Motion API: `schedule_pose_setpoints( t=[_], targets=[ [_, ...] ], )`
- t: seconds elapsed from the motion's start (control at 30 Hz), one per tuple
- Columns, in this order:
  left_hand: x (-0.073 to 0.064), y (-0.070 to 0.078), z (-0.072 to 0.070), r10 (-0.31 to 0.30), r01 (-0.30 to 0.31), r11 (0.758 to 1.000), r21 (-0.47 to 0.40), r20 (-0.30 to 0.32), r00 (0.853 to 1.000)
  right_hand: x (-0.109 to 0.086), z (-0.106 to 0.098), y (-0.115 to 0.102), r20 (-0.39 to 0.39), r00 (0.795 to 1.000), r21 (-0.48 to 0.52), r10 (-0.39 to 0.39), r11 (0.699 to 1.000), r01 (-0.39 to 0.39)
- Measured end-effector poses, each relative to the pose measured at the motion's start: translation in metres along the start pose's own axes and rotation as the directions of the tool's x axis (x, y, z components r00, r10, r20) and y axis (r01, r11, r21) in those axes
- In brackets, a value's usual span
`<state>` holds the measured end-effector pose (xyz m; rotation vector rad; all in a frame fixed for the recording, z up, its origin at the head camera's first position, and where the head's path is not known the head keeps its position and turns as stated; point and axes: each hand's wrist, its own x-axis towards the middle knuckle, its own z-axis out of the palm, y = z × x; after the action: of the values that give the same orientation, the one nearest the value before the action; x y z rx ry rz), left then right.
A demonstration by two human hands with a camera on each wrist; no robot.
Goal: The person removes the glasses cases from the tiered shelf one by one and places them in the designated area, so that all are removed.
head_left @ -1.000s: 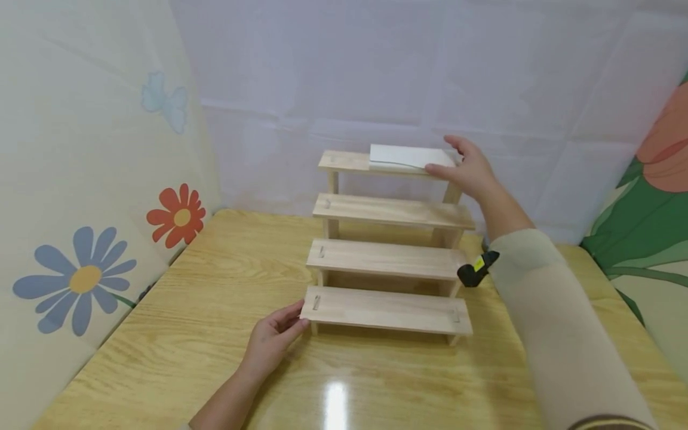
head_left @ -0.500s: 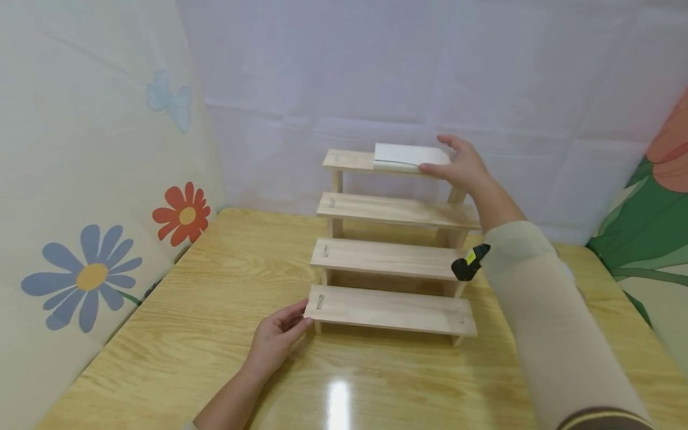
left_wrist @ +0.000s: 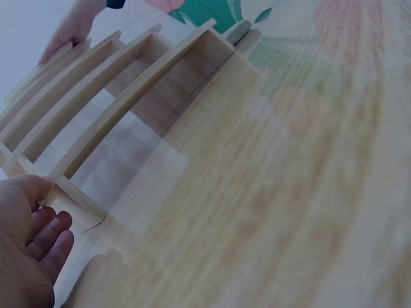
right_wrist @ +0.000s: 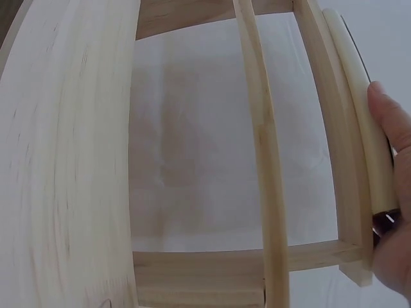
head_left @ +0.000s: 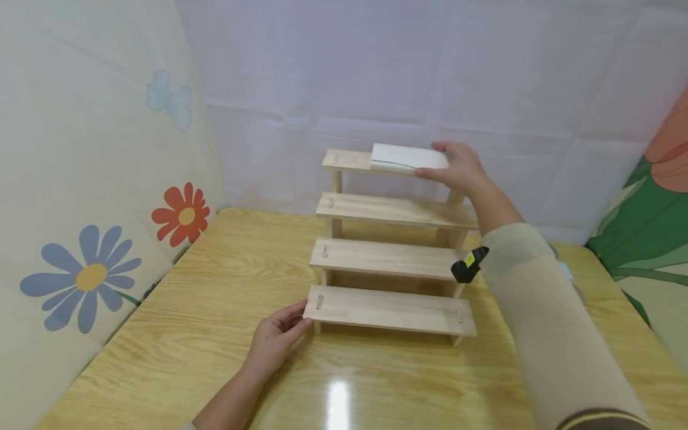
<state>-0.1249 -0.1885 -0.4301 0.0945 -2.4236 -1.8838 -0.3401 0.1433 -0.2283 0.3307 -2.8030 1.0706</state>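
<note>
A four-step wooden display stand [head_left: 398,310] stands on the table in the head view. On the right part of its top step lies a flat white case [head_left: 403,156] with a dark seam along its side. My right hand [head_left: 459,170] holds the case's right end, thumb at the front edge and fingers at the back. The right wrist view shows the case's pale side [right_wrist: 359,96] and a dark piece at its near end, partly covered by the hand. With thumb and fingers, my left hand [head_left: 274,337] pinches the lowest step's left end; the other fingers curl loosely below.
The wooden table [head_left: 215,310] reaches to a white cloth backdrop [head_left: 322,71] behind the stand. A flower-printed panel [head_left: 86,179] rises on the left, another [head_left: 639,239] on the right. Partly behind my right sleeve sits a small light-blue item [head_left: 565,272].
My right hand has slid slightly left along the case, and its fingers have come down onto the case's back edge. The left hand stays at the lowest step; the head view shifted slightly.
</note>
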Motion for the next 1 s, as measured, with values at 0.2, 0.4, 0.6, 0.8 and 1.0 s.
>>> schedule_pose_setpoints(
  t=[0.2, 0.4, 0.6, 0.8, 1.0],
  targets=[
    [0.002, 0.000, 0.000, -0.032, 0.032, 0.999, 0.015, -0.003, 0.999, -0.002, 0.000, -0.001, 0.022, 0.999, 0.009, 0.026, 1.000, -0.026],
    [0.002, -0.001, 0.000, -0.037, 0.037, 0.999, 0.010, 0.001, 0.999, -0.003, 0.004, 0.000, 0.005, 1.000, 0.052, 0.018, 0.998, -0.019],
    [0.002, -0.001, 0.000, -0.034, 0.034, 0.999, 0.013, 0.003, 0.999, -0.006, 0.007, 0.003, -0.026, 0.999, 0.040, 0.023, 0.999, -0.022],
    [0.001, -0.001, -0.001, -0.032, 0.032, 0.999, 0.024, -0.004, 0.999, -0.008, 0.009, 0.005, -0.057, 0.998, 0.072, 0.011, 0.997, -0.007],
    [0.003, -0.003, 0.000, -0.040, 0.040, 0.999, 0.003, -0.009, 0.999, -0.012, 0.008, 0.005, -0.076, 0.997, 0.056, -0.002, 0.998, 0.006]
  ],
)
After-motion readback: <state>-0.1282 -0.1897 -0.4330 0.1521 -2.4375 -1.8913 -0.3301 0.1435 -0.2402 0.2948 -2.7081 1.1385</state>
